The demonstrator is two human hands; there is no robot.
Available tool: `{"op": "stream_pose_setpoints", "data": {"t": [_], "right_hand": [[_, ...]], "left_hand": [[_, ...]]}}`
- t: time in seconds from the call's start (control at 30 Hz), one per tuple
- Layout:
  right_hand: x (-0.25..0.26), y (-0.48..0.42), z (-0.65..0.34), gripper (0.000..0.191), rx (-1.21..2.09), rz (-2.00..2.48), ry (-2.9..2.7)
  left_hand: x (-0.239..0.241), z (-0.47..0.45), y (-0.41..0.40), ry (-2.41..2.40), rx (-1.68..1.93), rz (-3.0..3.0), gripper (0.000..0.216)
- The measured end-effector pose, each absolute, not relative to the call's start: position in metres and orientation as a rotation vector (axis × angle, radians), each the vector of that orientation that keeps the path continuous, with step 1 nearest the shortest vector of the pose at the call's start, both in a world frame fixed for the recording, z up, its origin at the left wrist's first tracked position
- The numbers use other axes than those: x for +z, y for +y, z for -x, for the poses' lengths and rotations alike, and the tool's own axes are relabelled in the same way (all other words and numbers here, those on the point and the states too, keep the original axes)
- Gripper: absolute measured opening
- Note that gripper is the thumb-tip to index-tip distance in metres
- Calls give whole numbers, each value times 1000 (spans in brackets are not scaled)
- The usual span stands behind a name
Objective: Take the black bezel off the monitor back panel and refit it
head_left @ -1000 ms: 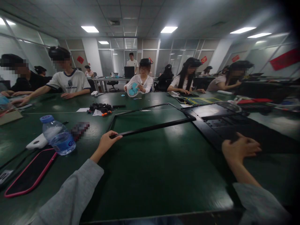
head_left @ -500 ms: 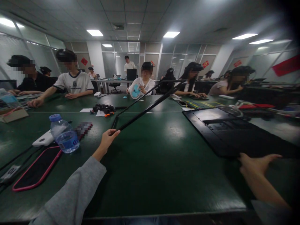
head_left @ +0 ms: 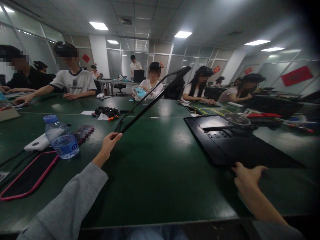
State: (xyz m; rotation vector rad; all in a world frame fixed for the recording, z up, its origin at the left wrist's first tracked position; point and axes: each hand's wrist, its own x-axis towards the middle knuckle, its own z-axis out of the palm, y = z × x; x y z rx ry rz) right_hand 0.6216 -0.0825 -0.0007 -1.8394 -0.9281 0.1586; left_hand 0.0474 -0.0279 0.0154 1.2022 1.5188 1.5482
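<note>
My left hand [head_left: 111, 144] pinches the near corner of a thin black rectangular frame [head_left: 147, 108], like a screen bezel. The frame slants up and away to the right, its far end raised above the table. On the right lies a flat black panel [head_left: 252, 150], like the back of a monitor, with a recessed section holding small parts. My right hand [head_left: 248, 178] is at the panel's near edge, fingers closed against it and thumb stretched out to the right. Some of the right fingertips are hidden by the edge.
On the left stand a water bottle [head_left: 61, 138], a white power strip [head_left: 40, 141] with cables and a pink-rimmed black tray-like object [head_left: 30, 175]. Farther back lie black parts [head_left: 106, 112] and a glass bowl [head_left: 237, 119]. Several people sit around the green table [head_left: 155, 186].
The frame's far end has tilted upward, with my left hand still on its near corner. My right hand stays at the panel's edge. The whole view has shifted, moving things leftward.
</note>
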Motion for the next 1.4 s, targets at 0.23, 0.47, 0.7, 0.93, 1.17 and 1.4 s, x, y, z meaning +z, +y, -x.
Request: {"op": "stream_pose_setpoints", "data": {"t": [0.23, 0.47, 0.7, 0.93, 1.17, 1.4], "right_hand": [[9, -73, -570, 116, 536, 1547, -610], [4, -43, -521, 113, 891, 1474, -786], [16, 28, -540, 91, 1222, 1422, -1172], [19, 67, -550, 42, 733, 1281, -1101], [43, 44, -570, 42, 1130, 1158, -1222], [11, 64, -590, 40, 406, 1558, -1618]], "left_hand": [[23, -52, -33, 1481, 1576, -1148, 68], [26, -49, -32, 1444, 1610, -1238, 58], [30, -41, -32, 1559, 1560, -1534, 48], [24, -47, -38, 1763, 1495, -2000, 33], [16, -59, -40, 1911, 1323, -2242, 31], [10, -68, -40, 1950, 1170, -2335, 34]]}}
